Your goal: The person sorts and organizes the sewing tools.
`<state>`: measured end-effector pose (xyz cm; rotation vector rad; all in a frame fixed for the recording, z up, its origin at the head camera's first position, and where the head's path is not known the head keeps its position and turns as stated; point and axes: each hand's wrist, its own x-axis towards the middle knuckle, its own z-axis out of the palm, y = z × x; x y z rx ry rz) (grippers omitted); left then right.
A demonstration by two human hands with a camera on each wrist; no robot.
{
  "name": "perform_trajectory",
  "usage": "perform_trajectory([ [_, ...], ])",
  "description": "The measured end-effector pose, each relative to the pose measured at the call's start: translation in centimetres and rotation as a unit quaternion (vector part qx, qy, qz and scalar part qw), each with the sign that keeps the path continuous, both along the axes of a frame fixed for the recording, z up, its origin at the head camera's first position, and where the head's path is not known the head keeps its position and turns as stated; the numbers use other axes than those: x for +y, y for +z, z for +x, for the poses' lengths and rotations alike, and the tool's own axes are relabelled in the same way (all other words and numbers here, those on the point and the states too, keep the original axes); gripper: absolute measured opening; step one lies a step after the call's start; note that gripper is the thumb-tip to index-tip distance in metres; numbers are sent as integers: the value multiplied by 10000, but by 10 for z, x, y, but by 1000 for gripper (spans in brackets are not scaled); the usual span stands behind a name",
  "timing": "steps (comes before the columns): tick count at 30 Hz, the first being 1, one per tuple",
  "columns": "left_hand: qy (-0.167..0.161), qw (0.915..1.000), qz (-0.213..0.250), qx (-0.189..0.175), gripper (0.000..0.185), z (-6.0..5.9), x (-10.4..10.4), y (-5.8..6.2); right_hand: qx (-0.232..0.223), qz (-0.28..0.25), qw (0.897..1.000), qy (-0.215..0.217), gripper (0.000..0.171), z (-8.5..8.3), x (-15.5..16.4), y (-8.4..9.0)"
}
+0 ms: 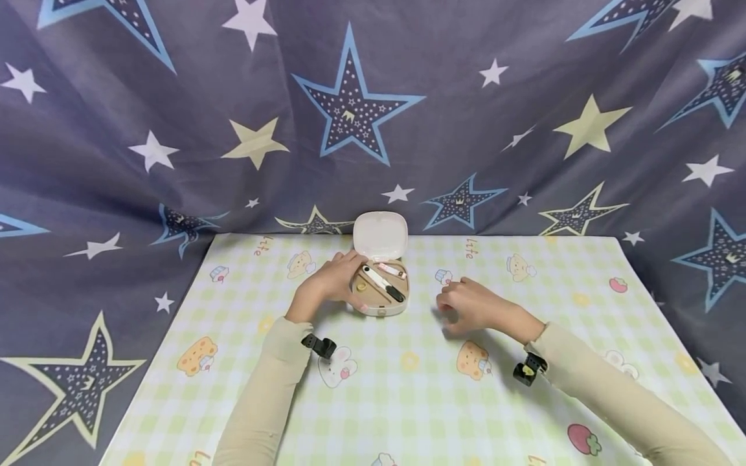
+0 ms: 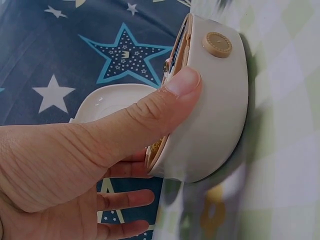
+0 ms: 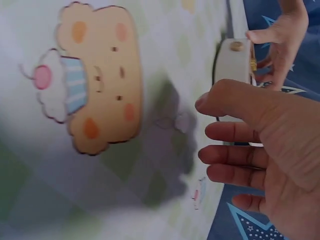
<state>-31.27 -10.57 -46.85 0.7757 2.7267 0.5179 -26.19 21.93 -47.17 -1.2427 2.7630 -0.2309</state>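
Note:
A small white box [image 1: 379,311] with a raised white lid [image 1: 381,234] stands open towards the back of the table. My left hand [image 1: 335,278] holds it from the left, thumb on the front wall and fingers around the far side. Inside the tan interior lie a long white tool with a black end [image 1: 383,283], a slim pink-and-white stick [image 1: 392,270] and a small gold-coloured piece [image 1: 361,287]. A round gold button [image 2: 218,44] sits on the box's front. To the right of the box, my right hand [image 1: 474,305] hovers over the table, fingers loosely bent around nothing.
A checked cloth with cartoon prints covers the table [image 1: 408,401]. Behind it hangs a dark curtain with stars [image 1: 443,142], close to the raised lid. Each wrist carries a black strap with a camera.

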Motion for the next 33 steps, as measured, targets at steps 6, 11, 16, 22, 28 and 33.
perform_trajectory([
  [6, -25, 10000, -68, -15, 107, -1, 1, 1, 632, 292, 9976, -15, 25, 4, -1, -13],
  [11, -24, 10000, -49, -14, 107, -1, 2, 2, 1015, 467, 9937, 41, 27, 6, -2, -21],
  [16, -42, 10000, -11, -20, 106, 0, 2, 3, 1093, 592, 9922, 80, 25, 8, -4, -25],
  [22, -47, 9999, -106, -12, 108, 0, 1, 4, 1043, 575, 9928, 150, 23, 9, -6, -24],
  [28, -50, 9998, -181, -24, 109, -1, 2, 5, 882, 609, 9942, -11, 22, 5, -3, -19],
  [33, -71, 9998, -164, -15, 108, 0, 2, 3, 1071, 540, 9928, 66, 23, 3, 1, -21],
])
